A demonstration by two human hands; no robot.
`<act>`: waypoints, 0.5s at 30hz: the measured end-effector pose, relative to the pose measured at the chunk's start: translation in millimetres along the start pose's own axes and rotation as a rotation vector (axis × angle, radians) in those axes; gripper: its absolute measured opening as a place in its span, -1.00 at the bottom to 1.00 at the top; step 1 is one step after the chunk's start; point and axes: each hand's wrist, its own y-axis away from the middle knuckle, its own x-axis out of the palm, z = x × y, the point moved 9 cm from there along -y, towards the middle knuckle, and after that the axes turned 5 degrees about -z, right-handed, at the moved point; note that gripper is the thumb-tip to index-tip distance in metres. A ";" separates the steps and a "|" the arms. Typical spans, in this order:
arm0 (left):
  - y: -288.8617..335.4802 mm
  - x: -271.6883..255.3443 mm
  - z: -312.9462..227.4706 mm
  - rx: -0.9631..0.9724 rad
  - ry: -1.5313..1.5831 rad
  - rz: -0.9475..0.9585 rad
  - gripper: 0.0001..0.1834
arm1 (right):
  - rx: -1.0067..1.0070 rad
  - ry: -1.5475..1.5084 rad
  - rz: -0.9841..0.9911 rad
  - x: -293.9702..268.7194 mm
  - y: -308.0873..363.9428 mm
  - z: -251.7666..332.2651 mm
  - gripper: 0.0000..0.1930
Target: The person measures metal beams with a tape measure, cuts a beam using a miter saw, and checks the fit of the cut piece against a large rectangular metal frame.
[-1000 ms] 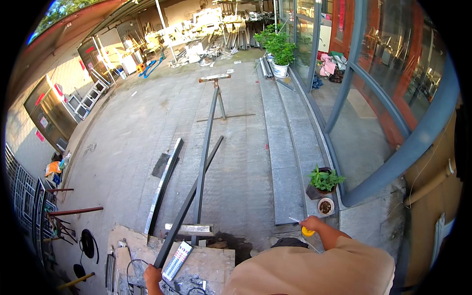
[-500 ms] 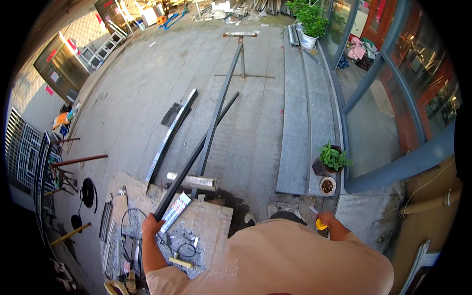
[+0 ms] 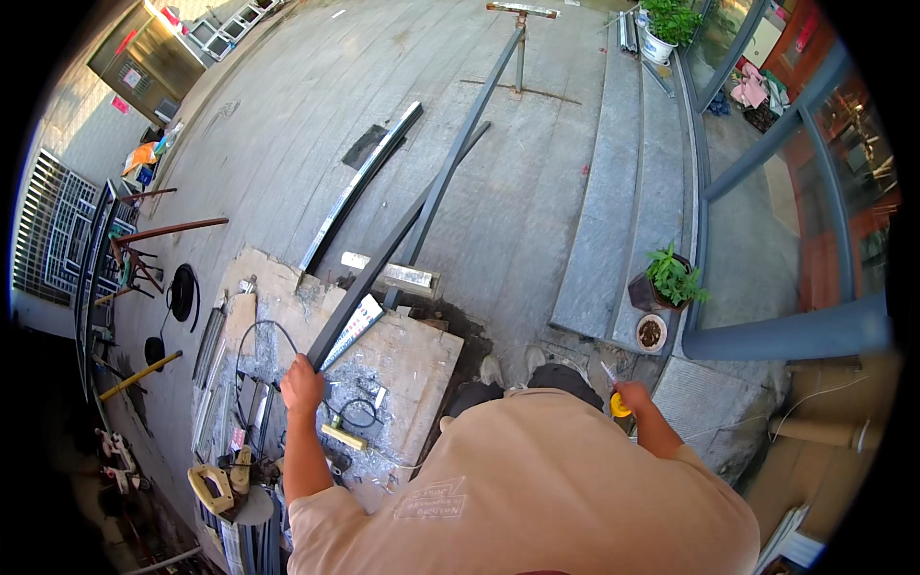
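My left hand (image 3: 302,385) is closed around the near end of a long dark metal tube (image 3: 374,266). The tube slants away over the board and passes under or against a second grey metal tube (image 3: 461,153), whose far end rests on a T-shaped stand (image 3: 522,13). Close to the right hip, my right hand (image 3: 632,395) is closed on a yellow round thing (image 3: 620,406), apparently a tape measure, with a thin pale strip beside it. A white printed strip (image 3: 356,329) lies partly hidden beneath the held tube.
A worn board (image 3: 422,369) carries metal scraps, a black cable (image 3: 259,331) and a yellow-handled tool (image 3: 343,437). A cutting machine (image 3: 213,489) stands lower left. Another tube (image 3: 359,187) lies on the paving. Stone steps (image 3: 609,206) and potted plants (image 3: 669,280) are at right.
The view has tilted down, bringing the cutting machine into sight. The held tube has shifted sideways over the white printed strip. Both hands keep their hold.
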 end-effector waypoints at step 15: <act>275.9 -47.3 52.1 -0.283 0.011 -0.010 -0.56 | -0.056 -0.022 0.309 9.5 -70.6 -43.7 -0.53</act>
